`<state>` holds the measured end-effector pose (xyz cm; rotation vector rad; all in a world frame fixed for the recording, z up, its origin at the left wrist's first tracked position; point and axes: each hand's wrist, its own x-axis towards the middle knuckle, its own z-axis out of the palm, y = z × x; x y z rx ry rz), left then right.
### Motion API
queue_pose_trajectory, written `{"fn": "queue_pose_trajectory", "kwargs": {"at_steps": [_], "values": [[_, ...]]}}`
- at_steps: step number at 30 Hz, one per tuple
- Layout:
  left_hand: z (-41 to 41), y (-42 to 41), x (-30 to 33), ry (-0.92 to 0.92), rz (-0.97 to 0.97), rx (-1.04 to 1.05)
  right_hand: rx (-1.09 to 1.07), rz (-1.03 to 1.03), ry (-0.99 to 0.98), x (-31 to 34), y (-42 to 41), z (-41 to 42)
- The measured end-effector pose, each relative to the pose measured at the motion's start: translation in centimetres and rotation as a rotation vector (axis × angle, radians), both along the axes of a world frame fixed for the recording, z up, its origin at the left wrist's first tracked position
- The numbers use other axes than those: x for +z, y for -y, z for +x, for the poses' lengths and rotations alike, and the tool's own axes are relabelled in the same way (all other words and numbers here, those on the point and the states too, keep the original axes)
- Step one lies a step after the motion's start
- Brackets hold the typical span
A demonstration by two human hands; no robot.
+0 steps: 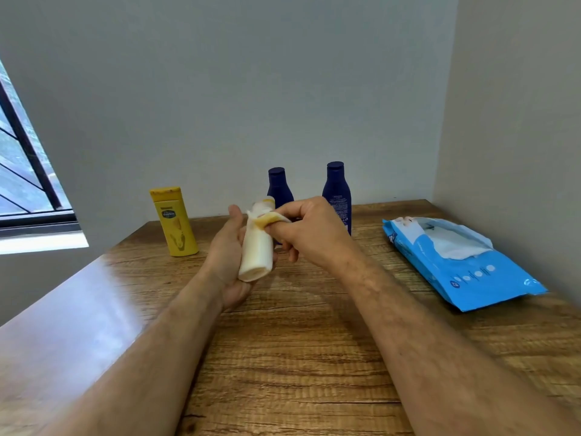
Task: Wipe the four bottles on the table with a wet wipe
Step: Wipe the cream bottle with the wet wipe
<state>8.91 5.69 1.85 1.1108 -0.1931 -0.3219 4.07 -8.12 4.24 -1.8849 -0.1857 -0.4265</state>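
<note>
In the middle of the frame, the left hand [231, 256] holds a small cream bottle [256, 251] up above the wooden table [283, 357]. The fingers curl around the back of the bottle, and its flat bottom end points down toward the camera. The top of the bottle tilts away, toward the wall.

The right hand [309, 229] is just to the right of it. Its thumb and fingers pinch a wet wipe [268, 217] against the top part of the cream bottle. The wipe is white, and it looks yellow where it lies over the bottle.

Three more bottles stand upright at the back of the table, near the wall. A yellow bottle [174, 221] with a flat yellow cap stands to the left of the hands, well apart from them. A short dark blue bottle [278, 185] stands right behind the hands, and the hands hide its lower part. A taller dark blue bottle [337, 193] stands just to the right of it, partly behind the right hand.

At the right of the frame, a blue pack of wipes [471, 272] lies flat on the table, close to the side wall. Its top is open and a white wipe sticks out of it.

At the left edge of the frame there is a window [22, 171] with a dark frame.
</note>
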Motion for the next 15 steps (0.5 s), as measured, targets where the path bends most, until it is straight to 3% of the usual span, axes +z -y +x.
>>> {"fn": "queue_pose_trajectory", "kwargs": {"at_steps": [6,8,12,15], "values": [[-0.53,-0.34,0.61,0.038,-0.058,-0.07,0.275,0.0,-0.142,0.22,-0.17,-0.5],[-0.55,-0.33,0.42,0.068,0.011,-0.08,0.247,0.043,-0.132,0.32,-0.1,-0.42],[-0.48,-0.13,-0.17,0.038,0.096,-0.187,-0.011,0.158,-0.008,0.1,0.41,0.27],[-0.44,-0.1,-0.32,0.034,0.063,-0.234,0.005,0.163,-0.019,-0.02,0.49,0.43]]}}
